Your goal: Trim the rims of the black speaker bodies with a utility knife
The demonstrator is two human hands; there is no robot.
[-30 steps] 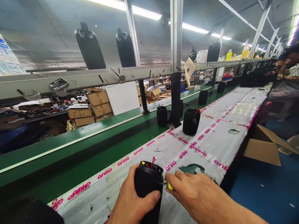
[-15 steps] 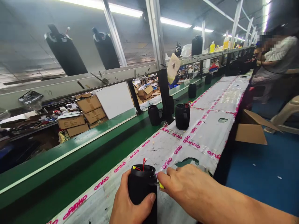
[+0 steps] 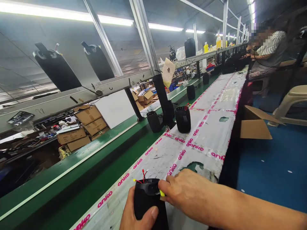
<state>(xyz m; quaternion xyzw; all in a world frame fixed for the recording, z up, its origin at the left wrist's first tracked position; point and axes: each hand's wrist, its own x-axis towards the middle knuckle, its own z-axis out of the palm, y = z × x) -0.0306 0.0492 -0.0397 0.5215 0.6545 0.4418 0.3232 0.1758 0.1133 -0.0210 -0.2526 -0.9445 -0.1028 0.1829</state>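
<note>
A black cylindrical housing [image 3: 150, 199] stands near the bottom centre, with red wires and a yellow connector [image 3: 134, 180] sticking out of its open top. My left hand [image 3: 139, 212] is wrapped round its lower body, thumb across the front. At the housing's upper right side, my right hand [image 3: 184, 188] has its fingers closed on a small yellow-handled tool [image 3: 162, 193]. The tool's working end is hidden between the fingers and the housing's rim. Farther up the table, a similar black housing [image 3: 183, 120] with red wires stands upright.
The table is covered with white sheeting [image 3: 203, 127] taped in pink lettering. Left of it runs a green conveyor [image 3: 115, 169] carrying more black housings [image 3: 154, 122]. Metal posts and a shelf [image 3: 120, 86] rise behind. A cardboard box [image 3: 256, 128], a stool [image 3: 292, 102] and a seated person [image 3: 268, 54] are on the right.
The view has shifted a little. The held housing has turned, so a recessed, glossy part of its rim now faces my right hand, which stays at its side with the yellow tool.
</note>
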